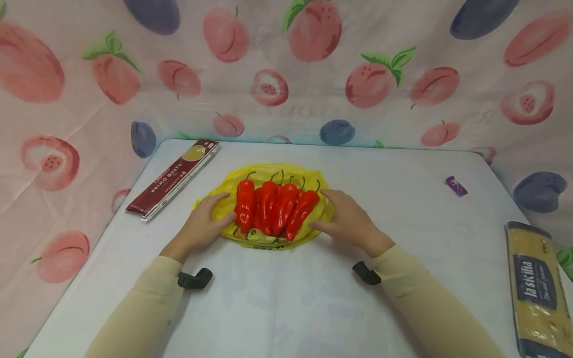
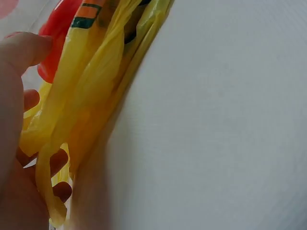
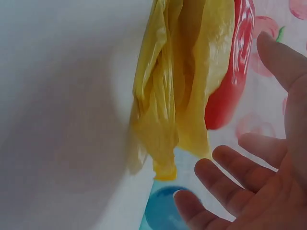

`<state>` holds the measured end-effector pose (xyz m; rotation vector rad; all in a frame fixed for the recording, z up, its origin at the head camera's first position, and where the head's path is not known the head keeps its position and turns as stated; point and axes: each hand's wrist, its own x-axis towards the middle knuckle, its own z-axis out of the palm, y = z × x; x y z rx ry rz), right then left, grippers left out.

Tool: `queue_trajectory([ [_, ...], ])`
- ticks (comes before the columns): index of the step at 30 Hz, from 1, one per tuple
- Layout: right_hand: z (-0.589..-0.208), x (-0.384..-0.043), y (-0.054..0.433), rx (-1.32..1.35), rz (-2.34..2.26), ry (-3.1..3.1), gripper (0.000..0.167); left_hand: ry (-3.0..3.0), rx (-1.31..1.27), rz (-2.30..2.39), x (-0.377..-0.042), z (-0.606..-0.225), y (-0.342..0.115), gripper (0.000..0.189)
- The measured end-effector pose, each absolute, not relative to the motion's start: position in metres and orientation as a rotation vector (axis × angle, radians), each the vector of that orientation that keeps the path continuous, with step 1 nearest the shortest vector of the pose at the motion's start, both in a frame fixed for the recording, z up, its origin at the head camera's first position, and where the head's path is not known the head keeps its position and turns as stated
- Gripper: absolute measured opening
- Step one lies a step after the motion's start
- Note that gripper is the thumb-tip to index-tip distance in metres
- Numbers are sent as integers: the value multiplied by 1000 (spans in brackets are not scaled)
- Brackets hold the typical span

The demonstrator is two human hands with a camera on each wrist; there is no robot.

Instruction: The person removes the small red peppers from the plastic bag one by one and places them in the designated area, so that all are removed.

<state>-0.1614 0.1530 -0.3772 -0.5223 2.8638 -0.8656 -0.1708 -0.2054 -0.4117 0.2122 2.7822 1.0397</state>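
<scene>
Red peppers point(image 1: 268, 206), several, atop yellow plastic bag point(image 1: 264, 168), mid-table: presumably light, slick; best held mid-body. Bag likely limp. Left hand point(image 1: 203, 223), right hand point(image 1: 351, 221): flanking, fingers apart, unclenched.

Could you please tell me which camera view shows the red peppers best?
The head view: the red peppers lie together there, stems visible, on the yellow bag. Each wrist view shows only a red portion beside the yellow bag.
</scene>
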Motion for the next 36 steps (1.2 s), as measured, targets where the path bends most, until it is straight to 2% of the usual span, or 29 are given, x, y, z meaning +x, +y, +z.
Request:
queue_trajectory([
  [10,-383,-162,136,-478,-872,2808,90,2790,189,1033,-172,-417,-212,67],
  [23,-386,-169,120,-529,-888,2809,100,2800,173,961,-179,-402,-225,74],
  [30,-388,-172,104,-576,-897,2826,94,2815,152,948,-180,-400,-236,75],
  [36,-388,-173,94,-523,-868,2791,109,2812,130,997,-179,-404,-242,76],
])
